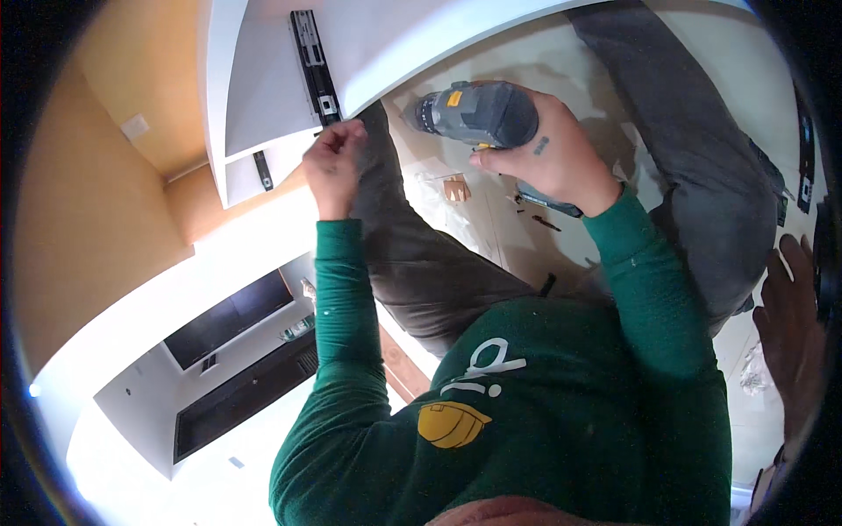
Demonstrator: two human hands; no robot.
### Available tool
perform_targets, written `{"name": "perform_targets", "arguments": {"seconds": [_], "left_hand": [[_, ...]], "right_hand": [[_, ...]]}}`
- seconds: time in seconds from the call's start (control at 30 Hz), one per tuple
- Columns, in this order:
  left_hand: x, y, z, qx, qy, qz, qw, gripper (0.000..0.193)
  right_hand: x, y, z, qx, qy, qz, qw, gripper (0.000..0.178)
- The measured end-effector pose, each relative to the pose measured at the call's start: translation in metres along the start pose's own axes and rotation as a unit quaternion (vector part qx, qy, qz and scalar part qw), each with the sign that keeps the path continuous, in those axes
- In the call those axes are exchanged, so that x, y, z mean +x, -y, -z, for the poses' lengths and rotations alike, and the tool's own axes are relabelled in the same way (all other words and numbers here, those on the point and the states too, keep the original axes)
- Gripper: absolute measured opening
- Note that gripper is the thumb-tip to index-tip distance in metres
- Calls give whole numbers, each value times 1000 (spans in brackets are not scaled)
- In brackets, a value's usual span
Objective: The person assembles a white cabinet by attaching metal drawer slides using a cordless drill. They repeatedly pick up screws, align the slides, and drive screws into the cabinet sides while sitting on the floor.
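Observation:
My right hand (561, 145) is closed round the grip of a dark grey cordless drill (491, 114) with yellow buttons. Its chuck points left, toward the white cabinet panel (263, 96). On that panel is a black and silver drawer slide (313, 66). Just below the slide's near end, the fingers of my left hand (333, 167) are pinched together; what they hold, if anything, is too small to make out. A second, shorter-looking slide (263, 171) shows on a lower part of the cabinet.
Between my legs, small dark parts (545, 223), a brown piece (456, 188) and clear plastic wrapping (434, 197) lie on the pale tiles. Another person's hand (789, 307) rests at the right edge, below another black slide (805, 162). A wall-mounted screen (230, 320) hangs at lower left.

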State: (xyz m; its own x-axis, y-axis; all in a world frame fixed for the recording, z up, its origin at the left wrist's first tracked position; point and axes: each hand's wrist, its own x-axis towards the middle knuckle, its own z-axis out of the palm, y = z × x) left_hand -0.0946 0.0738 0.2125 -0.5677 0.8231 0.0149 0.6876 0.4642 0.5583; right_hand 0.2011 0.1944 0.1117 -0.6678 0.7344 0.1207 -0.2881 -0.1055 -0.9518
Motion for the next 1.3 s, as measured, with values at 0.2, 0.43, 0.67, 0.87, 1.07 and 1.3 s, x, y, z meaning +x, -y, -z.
{"name": "perform_targets", "arguments": {"seconds": [0.2, 0.43, 0.67, 0.87, 1.07, 1.3], "left_hand": [[-22, 40, -11, -125, -4, 93, 988, 19], [-22, -47, -49, -616, 26, 211, 759, 79], [-21, -92, -78, -722, 72, 162, 669, 73], [-16, -106, -84, -695, 17, 211, 687, 46], [-24, -140, -87, -663, -2, 171, 728, 39], [-37, -132, -77, -644, -62, 180, 741, 36]], "right_hand": [[-5, 18, -15, 9, -14, 33, 999, 59], [-7, 20, -27, 71, -41, 24, 996, 64], [-9, 23, -28, 120, -59, -17, 991, 64], [-10, 27, -14, 105, -42, -47, 992, 63], [-14, 28, -8, 119, -29, -45, 991, 64], [-20, 22, -16, 145, -21, -19, 989, 64]]}}
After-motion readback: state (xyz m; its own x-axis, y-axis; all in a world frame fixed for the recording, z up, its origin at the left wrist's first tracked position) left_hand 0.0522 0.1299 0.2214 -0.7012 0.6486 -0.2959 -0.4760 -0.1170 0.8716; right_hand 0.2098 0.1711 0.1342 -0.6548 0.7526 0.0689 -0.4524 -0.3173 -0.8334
